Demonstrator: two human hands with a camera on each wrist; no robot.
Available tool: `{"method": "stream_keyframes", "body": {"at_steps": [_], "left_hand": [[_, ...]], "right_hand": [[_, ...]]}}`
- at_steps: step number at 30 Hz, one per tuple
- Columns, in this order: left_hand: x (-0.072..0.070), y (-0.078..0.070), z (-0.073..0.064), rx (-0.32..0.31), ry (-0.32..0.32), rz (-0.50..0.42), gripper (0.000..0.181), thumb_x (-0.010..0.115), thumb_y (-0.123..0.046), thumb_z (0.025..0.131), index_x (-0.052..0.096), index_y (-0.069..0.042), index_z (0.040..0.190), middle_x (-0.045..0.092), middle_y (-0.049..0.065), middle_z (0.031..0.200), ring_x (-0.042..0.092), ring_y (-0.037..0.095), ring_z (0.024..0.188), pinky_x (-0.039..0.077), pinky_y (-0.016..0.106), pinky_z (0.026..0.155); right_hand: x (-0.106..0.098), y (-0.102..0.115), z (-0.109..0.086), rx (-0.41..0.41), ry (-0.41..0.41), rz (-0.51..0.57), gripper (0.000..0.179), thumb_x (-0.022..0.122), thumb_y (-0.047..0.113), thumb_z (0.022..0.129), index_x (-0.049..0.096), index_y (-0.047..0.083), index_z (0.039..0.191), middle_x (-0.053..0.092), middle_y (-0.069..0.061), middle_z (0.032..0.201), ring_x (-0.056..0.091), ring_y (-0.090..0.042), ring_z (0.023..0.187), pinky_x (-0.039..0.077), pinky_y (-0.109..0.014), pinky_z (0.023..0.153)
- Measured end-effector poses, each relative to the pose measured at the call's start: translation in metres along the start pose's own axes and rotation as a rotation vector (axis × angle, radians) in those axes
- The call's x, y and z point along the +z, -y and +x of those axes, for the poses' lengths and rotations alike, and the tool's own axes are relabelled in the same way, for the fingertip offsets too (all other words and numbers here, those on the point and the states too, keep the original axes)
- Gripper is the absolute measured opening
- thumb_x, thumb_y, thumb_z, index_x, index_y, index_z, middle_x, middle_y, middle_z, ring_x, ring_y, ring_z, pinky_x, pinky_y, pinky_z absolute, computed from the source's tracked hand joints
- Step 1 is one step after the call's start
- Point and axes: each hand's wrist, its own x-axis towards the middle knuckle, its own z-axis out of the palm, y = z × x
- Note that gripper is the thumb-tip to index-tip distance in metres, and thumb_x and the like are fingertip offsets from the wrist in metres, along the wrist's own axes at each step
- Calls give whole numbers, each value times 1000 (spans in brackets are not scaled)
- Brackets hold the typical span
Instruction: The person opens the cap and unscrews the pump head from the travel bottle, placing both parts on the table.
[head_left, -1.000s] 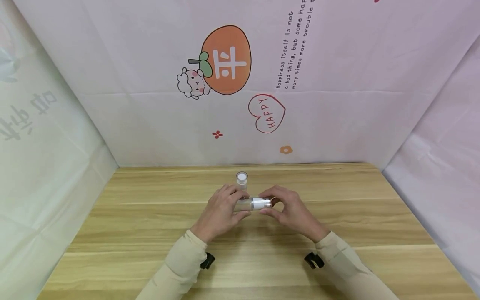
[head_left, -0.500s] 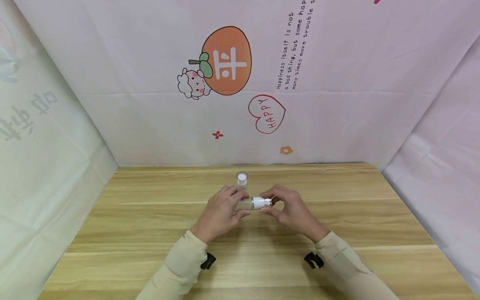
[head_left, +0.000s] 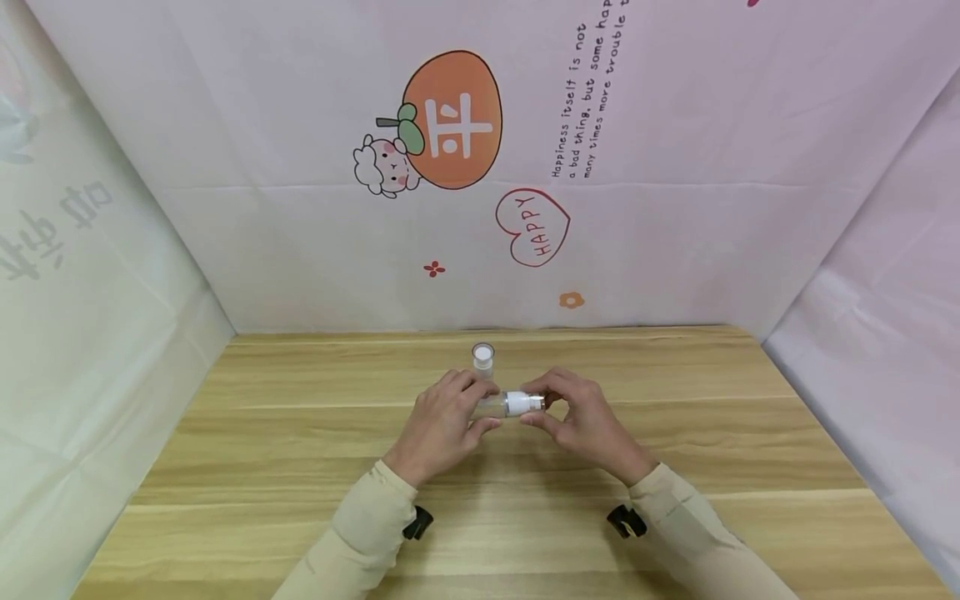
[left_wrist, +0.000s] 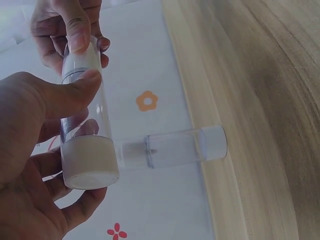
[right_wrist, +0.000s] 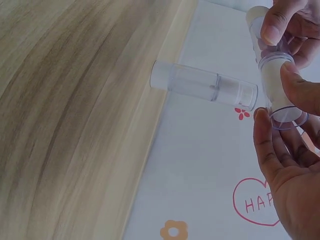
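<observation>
Between both hands, a clear plastic pump bottle (head_left: 491, 407) with a white base lies level over the table. My left hand (head_left: 442, 421) wraps the clear body, thumb on the near side. My right hand (head_left: 581, 414) pinches the other end, where a clear cap (right_wrist: 295, 119) surrounds the white pump top (right_wrist: 276, 87); thumb and fingertips bear on opposite sides of it. Behind the held bottle stands a second, similar pump bottle (left_wrist: 172, 149), upright with its clear cap on. In the head view the left fingers partly hide its lower half.
The wood-grain table (head_left: 315, 467) runs back to a white printed cloth (head_left: 675, 208), with more cloth at both sides. Black bands (head_left: 626, 521) show at the pale sleeves.
Both hands keep their places with the same grip. The held bottle's white pump end has turned slightly in view, and its narrower tip now shows more plainly between the right fingers.
</observation>
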Motion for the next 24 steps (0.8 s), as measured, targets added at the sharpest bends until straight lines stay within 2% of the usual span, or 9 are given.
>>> {"method": "stream_keyframes", "body": {"at_steps": [11,18,24], "left_hand": [[1,0,0,-2,-25,-4,35,87,-24,82,71,-12,111,68,4,109,63,22,95,56,40,75],[1,1,2,7,-63,-44,35,88,-19,81,71,-9,111,67,5,108,62,23,94,56,41,76],[-1,0,2,12,-60,-68,35,87,-18,81,71,-10,111,67,4,110,62,22,96,56,40,77]], "right_hand": [[1,-1,-1,-24,-39,17,34,86,1,77,72,5,108,68,1,99,65,-12,82,59,-31,72],[0,-1,0,-66,-97,57,36,86,-3,75,72,4,108,69,-2,99,65,-15,80,60,-35,73],[-3,11,2,-27,-92,139,35,84,-10,74,71,-2,106,69,-9,98,67,-21,81,60,-35,74]]}}
